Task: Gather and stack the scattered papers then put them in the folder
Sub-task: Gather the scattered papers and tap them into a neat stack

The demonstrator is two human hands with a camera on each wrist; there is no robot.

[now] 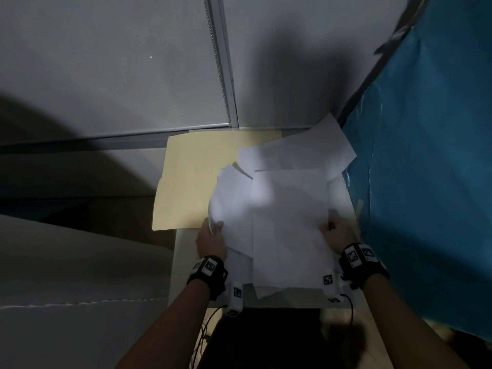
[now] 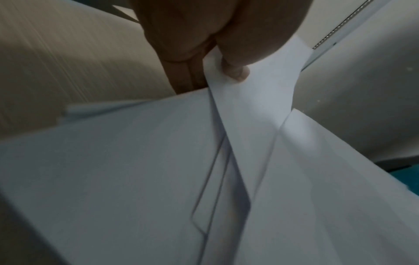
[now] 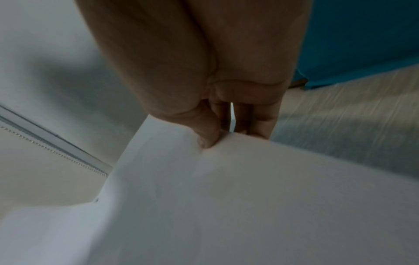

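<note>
A loose, uneven bundle of white papers is lifted between both hands over a small table. My left hand pinches the bundle's left edge, thumb on top of the papers and fingers under them. My right hand pinches the right edge, thumb pressed into the top sheet of the papers. More white sheets lie fanned out behind, toward the back right. A yellow folder lies flat at the back left, partly covered by the papers.
The small white table stands against a grey wall with a metal rail. A blue sheet hangs close on the right. A pale cardboard surface lies on the left.
</note>
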